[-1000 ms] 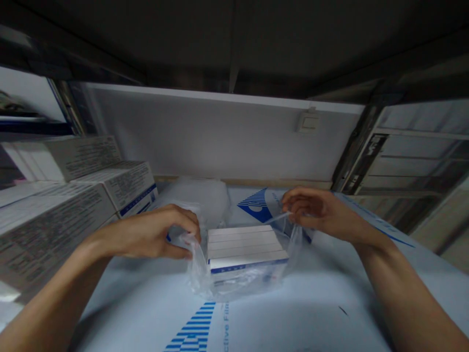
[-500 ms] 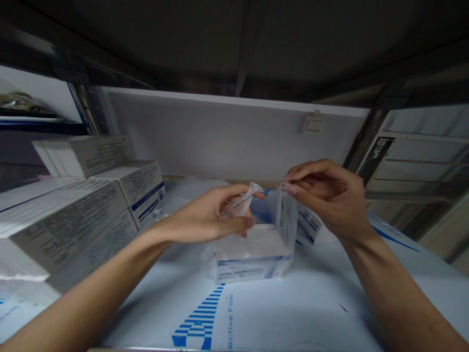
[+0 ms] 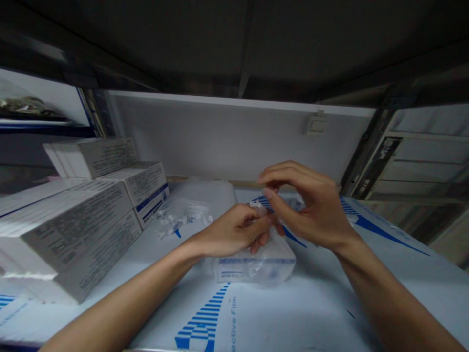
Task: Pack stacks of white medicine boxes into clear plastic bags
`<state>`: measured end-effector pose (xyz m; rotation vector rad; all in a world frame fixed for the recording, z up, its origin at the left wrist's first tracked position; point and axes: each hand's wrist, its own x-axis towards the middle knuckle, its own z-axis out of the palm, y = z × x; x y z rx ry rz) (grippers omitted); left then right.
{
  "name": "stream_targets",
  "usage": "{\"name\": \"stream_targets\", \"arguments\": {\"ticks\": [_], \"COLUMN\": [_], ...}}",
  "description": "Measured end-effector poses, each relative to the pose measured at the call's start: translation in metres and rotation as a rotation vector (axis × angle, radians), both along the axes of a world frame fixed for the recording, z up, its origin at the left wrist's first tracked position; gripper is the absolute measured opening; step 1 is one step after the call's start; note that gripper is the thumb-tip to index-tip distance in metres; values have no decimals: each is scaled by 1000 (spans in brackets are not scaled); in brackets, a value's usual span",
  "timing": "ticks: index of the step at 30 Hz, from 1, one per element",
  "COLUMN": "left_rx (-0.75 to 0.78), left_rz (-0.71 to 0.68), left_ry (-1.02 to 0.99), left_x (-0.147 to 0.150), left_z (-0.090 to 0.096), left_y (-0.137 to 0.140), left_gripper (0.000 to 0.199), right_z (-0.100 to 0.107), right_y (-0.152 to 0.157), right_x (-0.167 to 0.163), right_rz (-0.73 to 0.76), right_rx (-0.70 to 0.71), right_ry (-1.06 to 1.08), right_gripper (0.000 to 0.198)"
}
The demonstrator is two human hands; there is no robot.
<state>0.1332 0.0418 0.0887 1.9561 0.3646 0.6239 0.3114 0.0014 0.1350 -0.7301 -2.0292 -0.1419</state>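
Observation:
A clear plastic bag with a white, blue-striped box inside lies on the film-covered surface in front of me. My left hand is closed around the gathered neck of the bag, just above the box. A crumpled tip of plastic pokes out over its fingers. Just to the right and slightly higher, my right hand is curved with thumb and fingers apart. Its thumb tip is close to the bunched plastic; I see nothing held in it.
White printed boxes are stacked at the left. Behind my left hand lie clear plastic bags. Blue-printed protective film covers the surface. A dark shelf hangs low overhead, and a wall with a switch closes off the back.
The bag's open mouth has been drawn together into my left hand. My right hand has let go of the bag's edge and moved left, beside the left hand.

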Motion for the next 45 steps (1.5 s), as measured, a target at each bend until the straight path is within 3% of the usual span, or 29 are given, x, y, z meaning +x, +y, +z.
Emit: {"name": "stream_targets", "arguments": {"ticks": [2,5,7,11,16,21,23,25,27,29,33,38,41,45], "left_rx": [-55,-81,-80,-76,-157,-98,83,402,738,983,1189,1096,965,616], "left_rz": [1,5,14,39,124,202,251,318,380,408,368,379,204,-56], "left_ry": [-24,-47,-58,-72,-196,-168,-146,-88,-18,12,-3,-29,-67,43], "left_x": [-1,-2,-4,-4,0,-5,-10,-14,-19,-22,-24,-25,-30,-37], "left_z": [0,-2,-2,-4,-6,-1,1,2,1,-1,-4,3,11,17], "left_y": [-3,-3,-2,-1,2,5,4,3,2,2,3,1,-1,-2], "left_gripper": [42,43,43,44,25,22,13,7,16,25,31,22,15,10], "right_z": [0,-3,-6,-7,-3,-7,-13,-19,-24,-28,-33,-32,-30,-36], "right_y": [1,4,6,6,1,2,8,15,20,24,27,29,33,46], "right_x": [9,22,26,26,23,27,30,33,34,33,25,19,27,44], "right_rz": [-4,124,164,151,180,150,124,151,219,296,426,258,135,-17], "right_rx": [-76,-367,-490,-561,-598,-607,-574,-559,-591,-648,-747,-741,-761,-826], "right_ry": [35,-5,-13,-21,-121,-137,-42,16,18,28,167,398,369,206], "right_gripper": [18,17,18,23,17,13,15,22,36,47,44,22,25,26]}}
